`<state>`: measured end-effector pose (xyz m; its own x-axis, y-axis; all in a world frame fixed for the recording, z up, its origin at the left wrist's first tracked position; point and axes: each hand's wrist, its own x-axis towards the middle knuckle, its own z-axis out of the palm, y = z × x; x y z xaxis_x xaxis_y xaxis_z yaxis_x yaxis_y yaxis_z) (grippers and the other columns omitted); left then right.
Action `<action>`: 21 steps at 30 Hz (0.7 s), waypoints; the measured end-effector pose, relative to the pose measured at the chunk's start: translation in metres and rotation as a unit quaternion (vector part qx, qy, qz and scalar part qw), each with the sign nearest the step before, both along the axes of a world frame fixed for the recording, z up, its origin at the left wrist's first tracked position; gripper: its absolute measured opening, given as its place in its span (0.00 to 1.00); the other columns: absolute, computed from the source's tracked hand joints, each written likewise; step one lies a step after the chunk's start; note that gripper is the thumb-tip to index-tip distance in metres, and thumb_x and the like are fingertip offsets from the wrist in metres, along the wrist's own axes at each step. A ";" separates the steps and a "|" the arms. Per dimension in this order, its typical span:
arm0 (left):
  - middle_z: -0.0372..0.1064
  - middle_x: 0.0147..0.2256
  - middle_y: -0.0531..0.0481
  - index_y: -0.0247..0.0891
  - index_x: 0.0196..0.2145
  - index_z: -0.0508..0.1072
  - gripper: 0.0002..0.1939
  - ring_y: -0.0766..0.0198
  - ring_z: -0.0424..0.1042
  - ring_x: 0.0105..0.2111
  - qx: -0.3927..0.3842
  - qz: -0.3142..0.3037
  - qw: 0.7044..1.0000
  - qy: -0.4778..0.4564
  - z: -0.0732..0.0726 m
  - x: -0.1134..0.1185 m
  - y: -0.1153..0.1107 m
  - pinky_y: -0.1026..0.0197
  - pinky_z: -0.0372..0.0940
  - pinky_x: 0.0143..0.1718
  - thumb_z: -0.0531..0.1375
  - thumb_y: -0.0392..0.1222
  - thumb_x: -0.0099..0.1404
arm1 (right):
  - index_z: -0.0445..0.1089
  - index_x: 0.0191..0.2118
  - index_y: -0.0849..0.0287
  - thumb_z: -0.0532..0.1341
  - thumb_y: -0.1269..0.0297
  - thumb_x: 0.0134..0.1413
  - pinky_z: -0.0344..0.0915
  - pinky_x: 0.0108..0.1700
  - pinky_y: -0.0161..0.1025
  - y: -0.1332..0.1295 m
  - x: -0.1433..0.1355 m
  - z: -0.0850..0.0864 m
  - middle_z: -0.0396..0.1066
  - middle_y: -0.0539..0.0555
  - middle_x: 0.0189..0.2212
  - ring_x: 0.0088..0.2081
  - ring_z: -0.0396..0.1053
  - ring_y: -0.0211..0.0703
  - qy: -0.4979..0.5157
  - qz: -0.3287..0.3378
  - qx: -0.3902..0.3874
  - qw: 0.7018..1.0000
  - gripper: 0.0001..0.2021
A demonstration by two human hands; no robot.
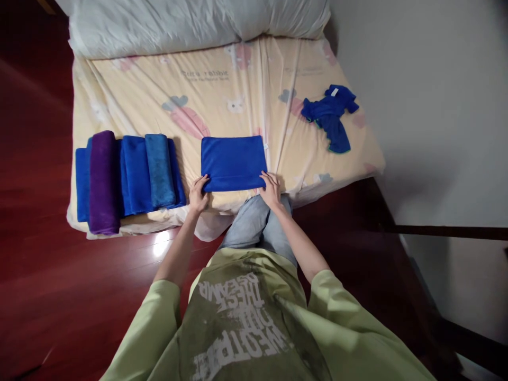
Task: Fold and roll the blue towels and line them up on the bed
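A blue towel point(233, 163) lies flat as a folded rectangle at the near edge of the bed, with a fold line across its lower part. My left hand point(199, 193) grips its lower left corner, thumb and fingers closed on the edge. On the opposite side, my right hand point(270, 189) pinches the lower right corner. To the left rests a group of folded and rolled towels, among them a purple one point(103, 182), a bright blue one point(137, 172) and a teal-blue one point(160, 169). A crumpled blue cloth point(332, 117) with a white tag lies to the right.
The bed point(138, 100) has a cream sheet printed with carrots and rabbits. A pale rolled quilt point(190, 24) lies along its far side. A grey wall point(428, 116) stands at the right, and dark red wooden flooring point(35, 222) surrounds the bed.
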<state>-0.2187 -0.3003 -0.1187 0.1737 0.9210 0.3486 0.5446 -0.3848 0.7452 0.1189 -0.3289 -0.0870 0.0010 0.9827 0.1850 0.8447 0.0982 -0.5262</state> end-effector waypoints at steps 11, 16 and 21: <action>0.75 0.51 0.41 0.38 0.54 0.77 0.23 0.52 0.71 0.56 -0.038 0.082 0.995 -0.032 0.004 0.003 -0.002 0.50 0.66 0.61 0.54 0.35 0.63 | 0.79 0.51 0.61 0.58 0.72 0.53 0.66 0.62 0.50 -0.001 0.020 -0.011 0.77 0.61 0.50 0.55 0.70 0.53 0.139 -0.073 0.019 0.987 0.21; 0.73 0.39 0.43 0.37 0.46 0.79 0.18 0.56 0.72 0.43 -0.047 0.142 0.987 -0.051 0.004 0.004 -0.001 0.58 0.68 0.47 0.56 0.51 0.72 | 0.76 0.42 0.60 0.63 0.54 0.54 0.72 0.50 0.45 0.008 0.028 -0.024 0.77 0.58 0.39 0.43 0.74 0.50 0.313 -0.123 -0.008 0.942 0.15; 0.70 0.36 0.45 0.36 0.43 0.77 0.19 0.59 0.70 0.37 -0.033 0.196 0.978 -0.068 -0.001 0.007 -0.001 0.59 0.65 0.41 0.55 0.55 0.73 | 0.68 0.29 0.58 0.66 0.38 0.50 0.66 0.35 0.38 0.020 0.033 -0.027 0.64 0.48 0.23 0.29 0.64 0.40 0.361 -0.155 -0.028 0.919 0.25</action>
<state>-0.2119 -0.3010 -0.1197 -0.2411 0.9289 0.2811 0.5348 -0.1146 0.8372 0.1515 -0.3089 -0.1138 0.3849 0.9226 -0.0256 0.2561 -0.1334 -0.9574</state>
